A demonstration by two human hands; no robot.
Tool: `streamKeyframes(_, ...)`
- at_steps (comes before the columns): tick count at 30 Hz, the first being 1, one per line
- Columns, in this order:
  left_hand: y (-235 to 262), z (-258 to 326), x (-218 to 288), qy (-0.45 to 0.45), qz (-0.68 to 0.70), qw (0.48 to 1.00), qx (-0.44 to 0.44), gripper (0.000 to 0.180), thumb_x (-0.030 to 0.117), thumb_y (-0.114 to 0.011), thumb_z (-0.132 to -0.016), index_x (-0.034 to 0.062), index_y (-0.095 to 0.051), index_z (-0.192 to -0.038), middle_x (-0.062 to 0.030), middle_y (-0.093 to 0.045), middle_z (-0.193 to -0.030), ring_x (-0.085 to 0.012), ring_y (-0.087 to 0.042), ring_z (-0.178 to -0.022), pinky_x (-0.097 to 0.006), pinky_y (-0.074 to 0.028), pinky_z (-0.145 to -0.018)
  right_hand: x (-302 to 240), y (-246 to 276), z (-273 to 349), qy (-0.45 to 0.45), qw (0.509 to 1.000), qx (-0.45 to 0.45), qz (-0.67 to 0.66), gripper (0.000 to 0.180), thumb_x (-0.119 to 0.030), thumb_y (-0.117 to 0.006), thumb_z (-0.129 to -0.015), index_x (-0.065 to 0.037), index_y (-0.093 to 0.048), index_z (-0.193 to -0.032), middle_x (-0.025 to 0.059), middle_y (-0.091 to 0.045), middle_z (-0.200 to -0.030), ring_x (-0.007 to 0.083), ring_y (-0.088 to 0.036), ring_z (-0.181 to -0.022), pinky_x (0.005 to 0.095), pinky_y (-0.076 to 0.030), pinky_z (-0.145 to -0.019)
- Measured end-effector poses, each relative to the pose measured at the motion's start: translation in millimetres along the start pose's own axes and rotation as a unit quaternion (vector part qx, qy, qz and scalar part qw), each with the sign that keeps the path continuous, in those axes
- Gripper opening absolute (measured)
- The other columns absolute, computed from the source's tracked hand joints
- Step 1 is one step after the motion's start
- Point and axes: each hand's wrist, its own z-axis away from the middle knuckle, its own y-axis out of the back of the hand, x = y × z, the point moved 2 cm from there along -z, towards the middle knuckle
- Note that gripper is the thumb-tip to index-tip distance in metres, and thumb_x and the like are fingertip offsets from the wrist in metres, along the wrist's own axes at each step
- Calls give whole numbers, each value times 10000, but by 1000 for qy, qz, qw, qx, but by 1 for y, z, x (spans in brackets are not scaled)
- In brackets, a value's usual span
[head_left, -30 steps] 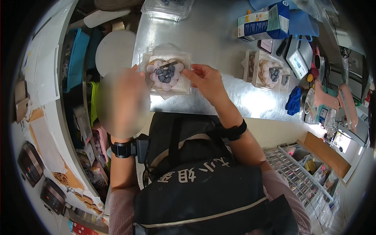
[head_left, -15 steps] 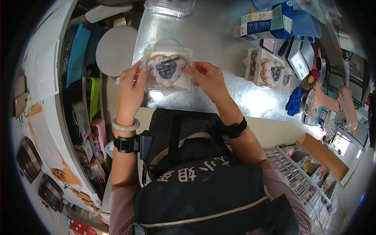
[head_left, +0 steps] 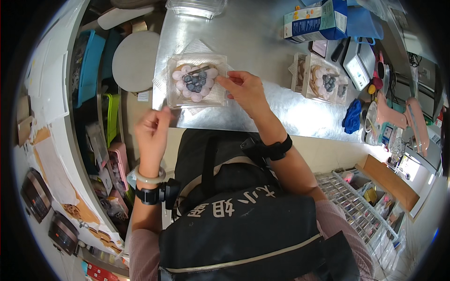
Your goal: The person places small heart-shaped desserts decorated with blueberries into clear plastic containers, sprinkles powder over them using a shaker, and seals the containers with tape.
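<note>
A clear plastic box [head_left: 213, 99] stands on the metal table near its front left corner. Inside it is a round pastry topped with pale pink piped dollops [head_left: 183, 89] and blueberries [head_left: 196, 81]. Patterned paper [head_left: 197, 47] sticks out around the box. At the right rim, my right hand [head_left: 248, 93] grips the box with its index finger over the edge and its thumb outside. My left hand [head_left: 152, 129] is apart from the box, just off its lower left corner, the fingers curled in and smeared by motion.
To the right stand more clear boxes with a similar pastry [head_left: 323, 83]. Behind them are a blue-and-white carton [head_left: 314, 23], a blue jug [head_left: 365, 23] and a scale [head_left: 360, 65]. A blue crumpled cloth [head_left: 351, 116] lies near the front edge. An empty clear container [head_left: 196, 7] sits at the back.
My left hand has let go of the box and drawn back toward me. My right hand stays at the box's right side. The whole view has shifted slightly.
</note>
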Motion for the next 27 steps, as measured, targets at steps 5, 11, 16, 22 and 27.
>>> streamKeyframes(5, -29, 16, 8, 323, 274, 875, -234, 270, 288, -659, -790, 21, -622, -783, -36, -602, -659, -51, -474, -511, -164, -346, -451, 4, -2, -1, 2, 1000, 1, -19, 527, -278, -713, -727, 97, -537, -1054, 114, -609, -887, 129, -585, -750, 225, -496, -582)
streamKeyframes(11, -53, 11, -9, 434, 314, 824, -187, 377, 337, -711, -730, -21, -604, -781, -89, -607, -659, -53, -451, -410, -149, -275, -339, 2, -2, 0, 11, 1000, 11, 4, 513, -270, -714, -729, 96, -541, -1044, 101, -609, -867, 119, -581, -712, 222, -490, -557)
streamKeyframes(16, -56, 12, -10, 389, 180, 885, -181, 299, 265, -690, -766, -19, -601, -791, -67, -592, -621, -44, -430, -392, -152, -255, -335, 6, -3, -1, 20, 1000, 17, 1, 498, -268, -711, -732, 91, -545, -1035, 91, -610, -845, 114, -578, -703, 220, -486, -553)
streamKeyframes(22, -58, 17, -26, 340, 335, 871, -115, 141, 106, -674, -768, -15, -604, -791, -57, -587, -609, -44, -417, -388, -156, -286, -345, 7, -5, -1, 27, 999, 27, 10, 492, -268, -709, -734, 88, -548, -1033, 84, -609, -823, 111, -576, -696, 217, -484, -560)
streamKeyframes(27, -55, 25, -33, 345, 324, 869, -141, 167, 121, -681, -761, -17, -600, -807, -63, -601, -626, -50, -449, -413, -150, -319, -360, 10, -9, -2, 66, 996, 46, 35, 492, -278, -713, -730, 83, -554, -1025, 85, -604, -810, 115, -575, -689, 217, -483, -563)
